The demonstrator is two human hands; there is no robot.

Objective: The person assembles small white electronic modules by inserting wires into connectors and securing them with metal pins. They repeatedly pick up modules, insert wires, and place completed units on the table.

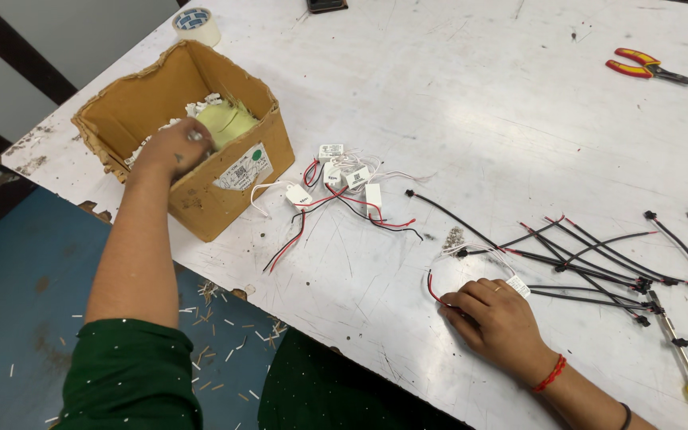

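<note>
One camera sits on the person's head and looks down, close to the white table (455, 103). The left hand (173, 150) is far over at the picture's left, the right hand (494, 312) low down near the bottom edge.

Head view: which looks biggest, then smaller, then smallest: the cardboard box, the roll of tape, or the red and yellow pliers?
1. Cardboard box, biggest by far.
2. and 3. Pliers and roll of tape look about alike; the tape is cut off by the frame's edge, so I won't rank them.
</note>
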